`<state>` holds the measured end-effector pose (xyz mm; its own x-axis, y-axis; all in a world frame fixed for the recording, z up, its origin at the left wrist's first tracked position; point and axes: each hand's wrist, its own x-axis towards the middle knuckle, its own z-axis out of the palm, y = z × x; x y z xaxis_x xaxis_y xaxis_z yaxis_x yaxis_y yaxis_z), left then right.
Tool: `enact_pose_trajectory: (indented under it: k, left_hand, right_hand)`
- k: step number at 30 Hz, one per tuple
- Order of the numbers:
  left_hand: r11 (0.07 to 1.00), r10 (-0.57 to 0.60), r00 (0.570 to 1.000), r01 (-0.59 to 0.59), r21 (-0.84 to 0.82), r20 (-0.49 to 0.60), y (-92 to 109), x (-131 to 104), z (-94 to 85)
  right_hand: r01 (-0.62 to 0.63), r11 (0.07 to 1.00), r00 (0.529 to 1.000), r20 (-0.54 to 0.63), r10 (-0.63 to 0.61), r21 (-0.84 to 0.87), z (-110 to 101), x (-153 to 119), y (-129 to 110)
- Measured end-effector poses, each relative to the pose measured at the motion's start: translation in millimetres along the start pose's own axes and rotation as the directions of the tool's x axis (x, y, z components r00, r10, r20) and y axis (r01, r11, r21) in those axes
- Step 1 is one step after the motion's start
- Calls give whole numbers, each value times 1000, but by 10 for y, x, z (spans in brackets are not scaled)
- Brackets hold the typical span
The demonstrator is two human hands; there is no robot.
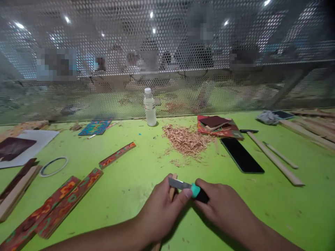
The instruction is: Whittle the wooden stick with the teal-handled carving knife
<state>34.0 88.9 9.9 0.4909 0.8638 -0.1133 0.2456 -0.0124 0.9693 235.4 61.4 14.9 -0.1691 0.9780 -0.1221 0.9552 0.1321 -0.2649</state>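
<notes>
My left hand (163,205) is closed around a thin wooden stick (172,190), whose upper end sticks out above the fingers; its lower end shows below the wrist. My right hand (222,200) grips a knife (196,191) with a black and turquoise handle. The blade points left and lies across the stick near its top. My left thumb touches the blade's base by the handle. Beyond both hands, a pile of wood shavings (185,141) is heaped on the green table (125,195).
A bottle (150,109) stands by the perforated screen (104,94). On the right are a phone (242,155), a long carved stick (276,160) and sandpaper (216,121). Patterned strips (70,204), a tape ring (54,166) and wooden pieces (18,193) lie left.
</notes>
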Motion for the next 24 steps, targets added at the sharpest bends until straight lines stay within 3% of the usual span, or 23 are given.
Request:
enact_pose_trajectory:
  k: [10,15,18,22,24]
  left_hand:
    - [985,-23,999,18,-169,-31,42,31,35]
    - [955,-144,989,130,-266,-33,9,82,10]
    - [932,-208,978,203,-299,15,-18,100,-22]
    - [930,-194,979,203,-305,60,-57,105,-48]
    - [926,-199,977,212,-312,74,-69,104,-51]
  right_hand:
    - [-23,995,999,-41,27,92,69,28,11]
    - [57,939,996,45,-76,338,-60,25,-53]
    - [58,810,985,98,-141,583,-69,41,-53]
    - [-169,463,933,293,-209,870,49,100,-27]
    - [-214,324,920,302,-251,922,109,132,-17]
